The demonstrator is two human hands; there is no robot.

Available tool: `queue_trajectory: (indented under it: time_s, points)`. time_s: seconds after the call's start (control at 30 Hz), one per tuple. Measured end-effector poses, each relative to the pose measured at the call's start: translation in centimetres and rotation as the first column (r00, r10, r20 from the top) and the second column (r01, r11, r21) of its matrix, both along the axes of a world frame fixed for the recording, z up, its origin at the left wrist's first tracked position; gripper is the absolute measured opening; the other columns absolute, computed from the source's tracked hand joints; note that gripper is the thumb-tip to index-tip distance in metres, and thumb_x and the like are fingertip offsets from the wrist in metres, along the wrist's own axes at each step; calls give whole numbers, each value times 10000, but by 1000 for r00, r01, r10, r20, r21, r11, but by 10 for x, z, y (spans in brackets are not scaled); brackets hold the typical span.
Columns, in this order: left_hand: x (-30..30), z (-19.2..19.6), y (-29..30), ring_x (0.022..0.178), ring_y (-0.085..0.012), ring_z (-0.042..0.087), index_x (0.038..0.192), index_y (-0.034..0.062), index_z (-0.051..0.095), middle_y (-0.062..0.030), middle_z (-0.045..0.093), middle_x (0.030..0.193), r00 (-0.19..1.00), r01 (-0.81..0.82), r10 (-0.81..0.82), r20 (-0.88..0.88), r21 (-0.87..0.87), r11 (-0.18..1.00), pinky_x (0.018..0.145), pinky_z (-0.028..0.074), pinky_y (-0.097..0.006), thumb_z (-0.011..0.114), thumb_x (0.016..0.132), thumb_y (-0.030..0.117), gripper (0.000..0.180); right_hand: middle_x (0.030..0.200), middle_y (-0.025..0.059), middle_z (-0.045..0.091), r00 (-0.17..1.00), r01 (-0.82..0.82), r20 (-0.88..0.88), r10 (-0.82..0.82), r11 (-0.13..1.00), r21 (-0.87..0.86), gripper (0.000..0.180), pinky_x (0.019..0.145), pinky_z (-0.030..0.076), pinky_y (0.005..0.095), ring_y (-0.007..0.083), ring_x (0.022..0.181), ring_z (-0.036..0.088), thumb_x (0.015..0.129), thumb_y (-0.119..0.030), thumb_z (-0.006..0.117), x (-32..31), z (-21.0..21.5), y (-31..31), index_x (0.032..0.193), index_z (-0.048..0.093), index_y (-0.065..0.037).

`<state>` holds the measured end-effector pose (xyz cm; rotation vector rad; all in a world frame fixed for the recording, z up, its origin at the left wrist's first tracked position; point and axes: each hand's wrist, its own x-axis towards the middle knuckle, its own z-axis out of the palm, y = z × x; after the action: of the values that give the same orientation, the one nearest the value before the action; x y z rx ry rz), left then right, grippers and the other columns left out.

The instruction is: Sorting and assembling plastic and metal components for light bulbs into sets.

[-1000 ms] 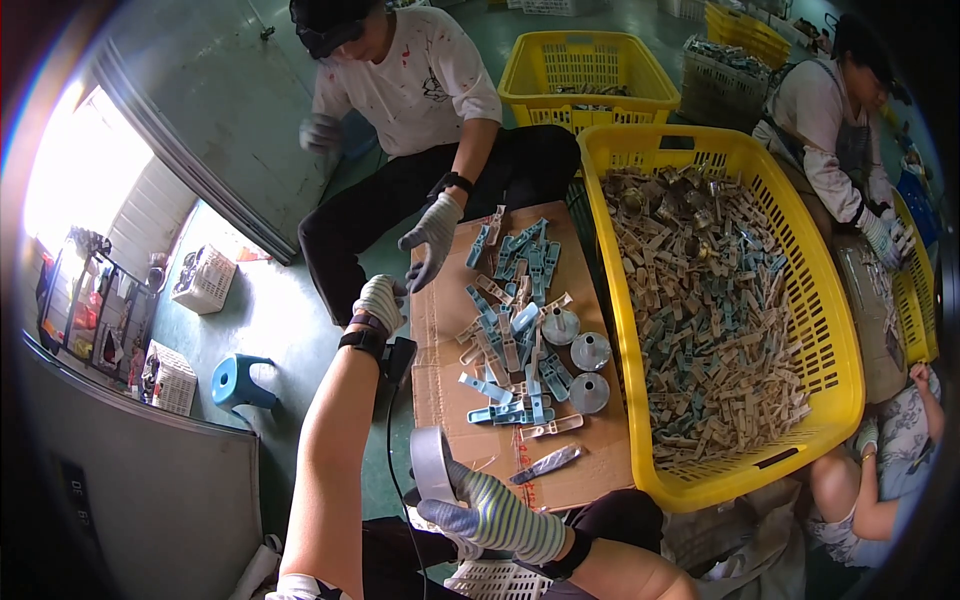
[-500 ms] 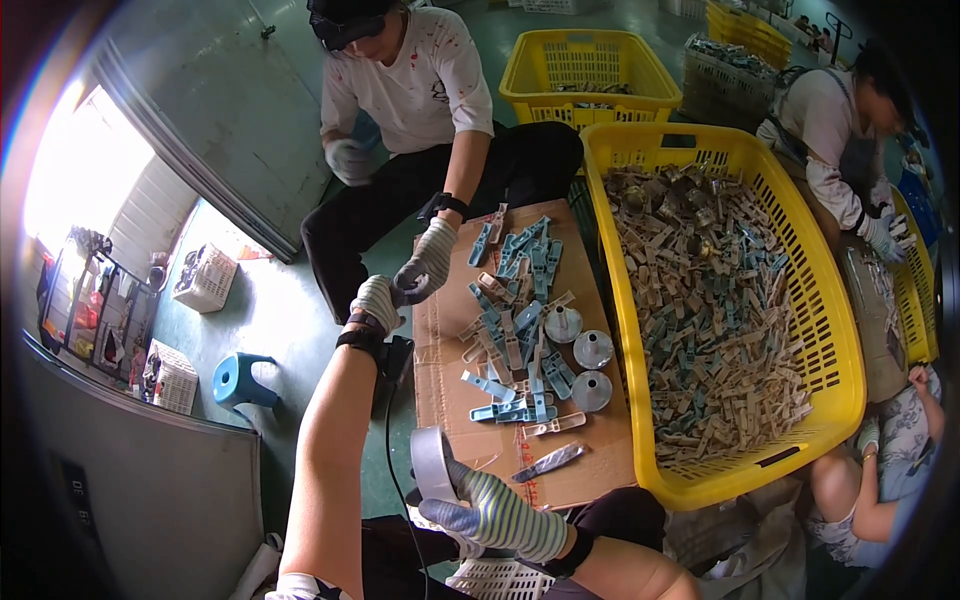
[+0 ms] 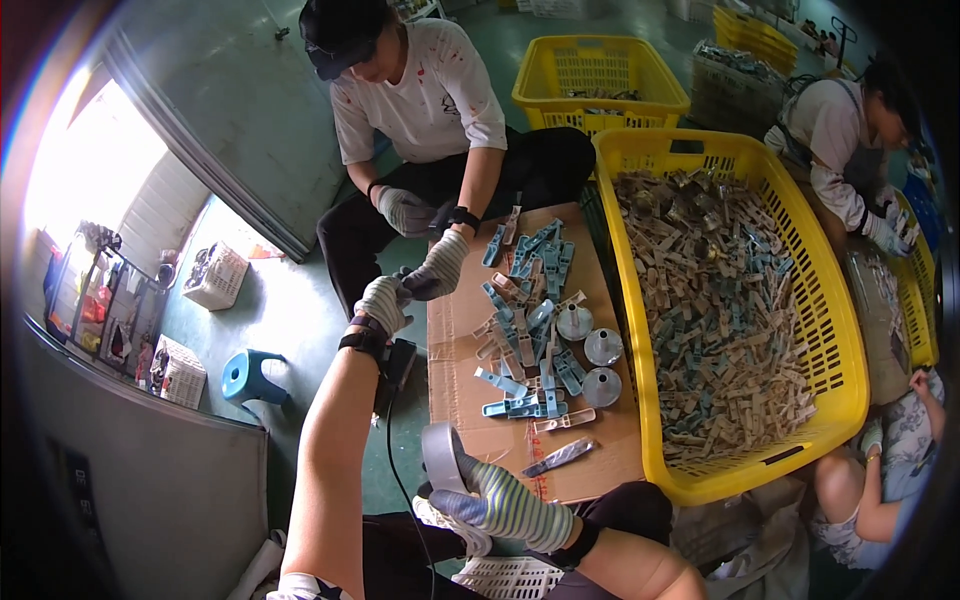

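Observation:
My right hand (image 3: 515, 507), in a striped glove, grips a roll of grey tape (image 3: 441, 458) above the near end of a cardboard sheet (image 3: 455, 375). My left hand (image 3: 383, 303), also gloved, reaches forward with closed fingers. Its fingertips meet the gloved hand (image 3: 438, 268) of a co-worker; whatever is between them is hidden. On the cardboard lie several blue and beige plastic clips (image 3: 540, 265). Beside these sit three round metallic pieces (image 3: 603, 346). A knife-shaped item in a clear wrapper (image 3: 558, 456) lies close to my right hand.
A big yellow crate (image 3: 655, 440) full of clips stands right of the cardboard, another yellow crate (image 3: 600, 104) behind it. A co-worker (image 3: 420, 95) sits opposite; others sit at right. At left are a blue stool (image 3: 252, 377) and a door (image 3: 225, 120). A black cable (image 3: 400, 470) hangs by my left arm.
The co-worker's other hand has come down from the left to beside the hand at my left fingertips. My view has shifted slightly; my right hand still grips the tape.

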<state>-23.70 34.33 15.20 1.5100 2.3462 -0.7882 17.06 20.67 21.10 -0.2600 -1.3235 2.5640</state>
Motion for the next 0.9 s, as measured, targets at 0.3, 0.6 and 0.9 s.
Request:
queue_trajectory:
  time_s: [0.3,0.6,0.9]
  points:
    - [109,67,-42,1143,-224,493,1500,170,150,-152,541,1211,215,-950,350,912,113,291,968,405,-365,667,816,450,902,1137,54,606,996,77,41,-75,997,-33,415,934,448,274,132,1034,586,915,-173,622,-6,-21,2,1270,493,-2]
    - [171,43,-230,1259,-221,400,1480,67,163,-134,414,1370,133,-952,-186,974,178,250,1046,334,-331,737,819,281,902,1049,47,652,979,63,203,-30,985,-159,313,787,487,260,143,954,623,912,-223,636,6,-67,-106,1164,592,-44]
    - [238,-33,-362,1256,-246,397,1456,138,300,-162,400,1388,-96,-853,-80,992,-41,521,1021,373,-354,705,795,102,776,969,-36,604,940,126,328,-93,989,-83,306,786,419,264,87,855,503,904,-294,643,9,-116,-161,1106,627,-65]
